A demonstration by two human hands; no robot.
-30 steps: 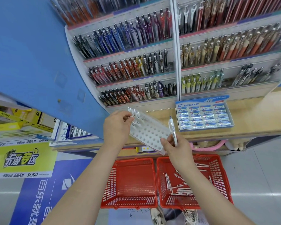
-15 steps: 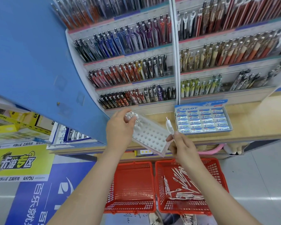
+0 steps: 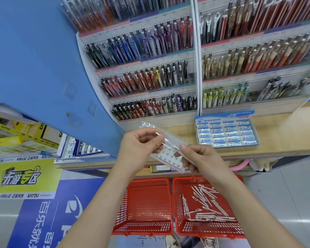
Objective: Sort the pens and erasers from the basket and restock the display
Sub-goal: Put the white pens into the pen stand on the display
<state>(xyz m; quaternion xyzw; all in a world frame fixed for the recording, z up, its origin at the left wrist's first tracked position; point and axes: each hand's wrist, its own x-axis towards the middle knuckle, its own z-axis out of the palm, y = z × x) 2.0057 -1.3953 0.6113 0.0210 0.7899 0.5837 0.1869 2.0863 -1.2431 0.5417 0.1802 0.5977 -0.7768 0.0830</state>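
A white pen tray with rows of round holes [image 3: 166,156] lies on the wooden counter edge, a few white pens [image 3: 148,124] standing at its far end. My left hand [image 3: 140,145] and my right hand [image 3: 202,158] both pinch one clear-white pen [image 3: 170,145], held across the tray, the left at its far end and the right at its near end. Below, the right red basket [image 3: 177,203] holds several white pens [image 3: 206,203]. The left red basket [image 3: 143,208] has nothing in it.
A blue Pilot eraser box [image 3: 225,133] sits on the counter [image 3: 284,136] to the right. Tiered pen racks [image 3: 150,74] rise behind. A blue panel [image 3: 34,59] stands at the left, with yellow boxes [image 3: 16,133] below it.
My right hand has tipped the pen from upright to lying across the tray. My left hand has moved off the tray's far end and taken hold of the pen's far end.
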